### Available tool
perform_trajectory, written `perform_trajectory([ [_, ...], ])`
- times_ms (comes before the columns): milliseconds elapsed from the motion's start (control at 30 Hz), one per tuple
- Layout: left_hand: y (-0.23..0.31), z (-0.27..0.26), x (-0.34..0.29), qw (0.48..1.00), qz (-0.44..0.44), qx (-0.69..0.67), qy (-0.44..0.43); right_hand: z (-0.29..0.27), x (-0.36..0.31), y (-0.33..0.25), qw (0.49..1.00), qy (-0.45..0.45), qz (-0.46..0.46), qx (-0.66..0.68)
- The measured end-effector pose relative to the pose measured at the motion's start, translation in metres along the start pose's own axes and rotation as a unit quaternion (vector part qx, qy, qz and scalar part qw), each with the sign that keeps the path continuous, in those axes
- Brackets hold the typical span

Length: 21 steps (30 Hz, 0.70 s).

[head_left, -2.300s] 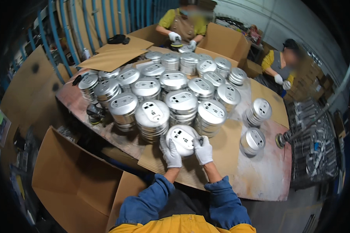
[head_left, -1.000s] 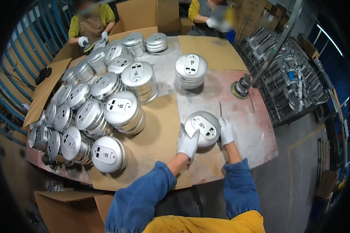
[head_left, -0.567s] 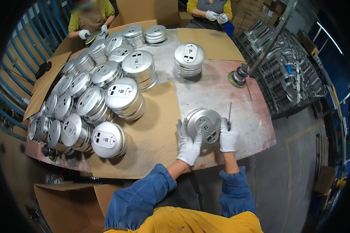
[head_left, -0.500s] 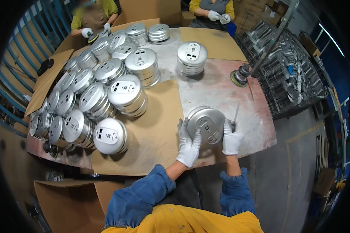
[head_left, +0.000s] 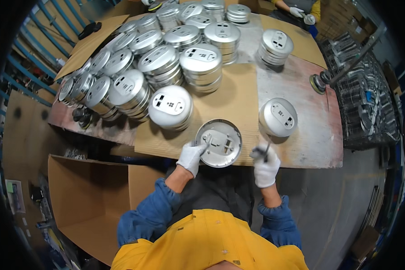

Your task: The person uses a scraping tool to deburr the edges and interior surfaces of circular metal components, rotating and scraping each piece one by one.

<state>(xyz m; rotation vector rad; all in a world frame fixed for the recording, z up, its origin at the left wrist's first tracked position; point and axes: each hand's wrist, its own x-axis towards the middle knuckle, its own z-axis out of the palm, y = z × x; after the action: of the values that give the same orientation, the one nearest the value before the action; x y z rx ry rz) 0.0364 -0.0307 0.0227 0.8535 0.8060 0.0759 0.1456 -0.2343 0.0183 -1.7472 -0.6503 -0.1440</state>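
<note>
My left hand [head_left: 191, 157], in a white glove, grips the left rim of a round silver metal cover [head_left: 219, 155]. The cover is turned with its hollow inside facing up, showing ribs and cut-outs, near the table's front edge. To its right, my gloved right hand [head_left: 266, 172] is closed around a thin rod-like tool [head_left: 268, 147], blurred by motion, so its exact kind cannot be made out. Just beyond that hand, another silver cover [head_left: 274, 121] lies with its outer face up.
Many stacked silver covers [head_left: 166, 105] crowd the table's left side on cardboard [head_left: 238, 90]. A lone stack [head_left: 274, 47] and a sander [head_left: 318, 83] stand at the right. An open carton [head_left: 90, 193] sits below left, a wire basket of metal parts [head_left: 364, 99] at right. A co-worker's gloved hands [head_left: 301, 13] show beyond.
The cover between my hands has been turned inside up and brought left, now held by my left hand alone. My right hand has come away from it. The whole view has shifted.
</note>
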Motion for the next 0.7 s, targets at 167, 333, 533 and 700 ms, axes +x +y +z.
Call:
perform_trajectory([
  [167,-0.006,-0.011,0.005,0.941,0.249,0.187,0.133,0.021,-0.007,0.051,0.975,-0.033,0.178,-0.13],
  [333,-0.014,-0.003,0.002,0.894,0.347,0.235,0.161,0.009,-0.005,0.01,0.968,-0.129,0.162,-0.145],
  [533,-0.004,-0.013,0.009,0.827,0.353,0.399,0.179,-0.011,0.006,-0.05,0.914,-0.289,0.069,-0.278],
  [700,-0.019,-0.022,0.012,0.818,0.409,0.362,0.178,0.006,0.018,-0.095,0.793,-0.457,0.044,-0.401],
])
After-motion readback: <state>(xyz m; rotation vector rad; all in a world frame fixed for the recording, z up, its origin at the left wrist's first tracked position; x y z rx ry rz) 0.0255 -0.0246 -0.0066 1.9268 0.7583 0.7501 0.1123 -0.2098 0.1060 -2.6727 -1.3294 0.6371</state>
